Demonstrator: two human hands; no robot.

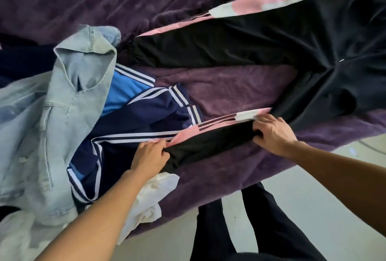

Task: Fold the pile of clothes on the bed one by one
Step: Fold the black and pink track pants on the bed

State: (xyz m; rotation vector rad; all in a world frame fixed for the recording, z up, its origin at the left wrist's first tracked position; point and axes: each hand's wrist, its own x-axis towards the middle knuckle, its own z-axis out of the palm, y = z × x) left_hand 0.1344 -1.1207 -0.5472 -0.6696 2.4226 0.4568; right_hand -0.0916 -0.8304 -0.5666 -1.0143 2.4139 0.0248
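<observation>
Black track pants (261, 39) with pink and white side stripes lie spread on the purple blanket (225, 87), legs pointing left, waist at the right. My left hand (149, 156) grips the cuff end of the near leg. My right hand (271, 131) pinches the same leg further up, near the knee. The near leg is stretched between both hands. To the left sits the pile: a light blue denim jacket (62, 102), a navy and blue striped track jacket (146, 114) and a white garment (150, 200).
The bed's near edge runs diagonally from bottom left to right. Pale floor (313, 208) lies beyond it. My legs in dark trousers (219, 229) stand at the bed's edge. The far side of the blanket holds dark folds.
</observation>
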